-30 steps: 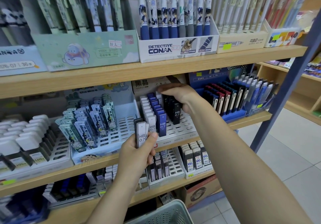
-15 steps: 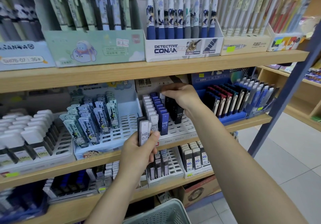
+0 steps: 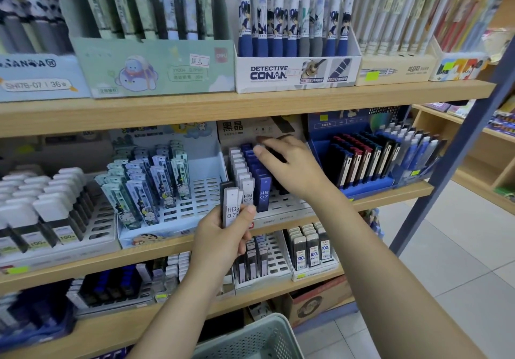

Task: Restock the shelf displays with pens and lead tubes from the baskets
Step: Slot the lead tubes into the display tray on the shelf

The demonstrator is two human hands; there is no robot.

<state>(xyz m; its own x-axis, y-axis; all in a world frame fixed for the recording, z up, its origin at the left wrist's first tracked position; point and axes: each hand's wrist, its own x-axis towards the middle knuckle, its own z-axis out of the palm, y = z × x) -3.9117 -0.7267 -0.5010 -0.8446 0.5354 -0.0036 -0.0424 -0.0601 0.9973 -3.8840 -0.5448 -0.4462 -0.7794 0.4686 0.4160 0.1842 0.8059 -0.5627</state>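
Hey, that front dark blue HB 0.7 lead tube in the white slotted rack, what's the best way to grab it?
Pinch the dark blue lead tube by its top end, coming down from above. It stands upright in the white slotted rack with its base in a slot and white-capped tubes close beside it on the left, so only the top is exposed.

Shelf boards (image 3: 167, 113): wood look, pale, matt, smooth.
Lead tubes (image 3: 230, 205): hard plastic, glossy, with printed paper labels.
Slotted display tray (image 3: 281, 200): white plastic, smooth.
Detective Conan pen box (image 3: 295, 73): printed cardboard, slightly glossy.
Basket (image 3: 250, 339): perforated plastic, pale green-grey, matt.
Shelf upright (image 3: 446, 169): painted metal, blue-grey.
Floor (image 3: 451, 261): tiles, light, smooth.
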